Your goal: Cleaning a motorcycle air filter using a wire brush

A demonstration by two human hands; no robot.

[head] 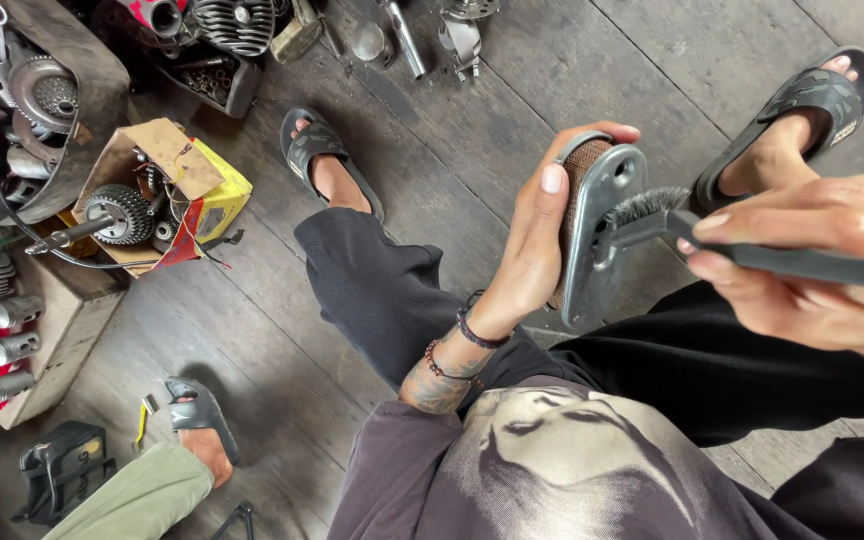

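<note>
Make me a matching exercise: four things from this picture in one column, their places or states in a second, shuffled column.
1. brush
2. metal part
3. cardboard box
4. green trouser leg

a. bottom left corner
b. held in the left hand
c. on the floor, holding gears
d. held in the right hand

Pairs: 1-d, 2-b, 3-c, 4-a

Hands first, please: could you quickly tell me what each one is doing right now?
Left hand: closed around a grey metal part with a brown ribbed core.
Right hand: closed on a dark-handled wire brush, bristles against the part.
</note>
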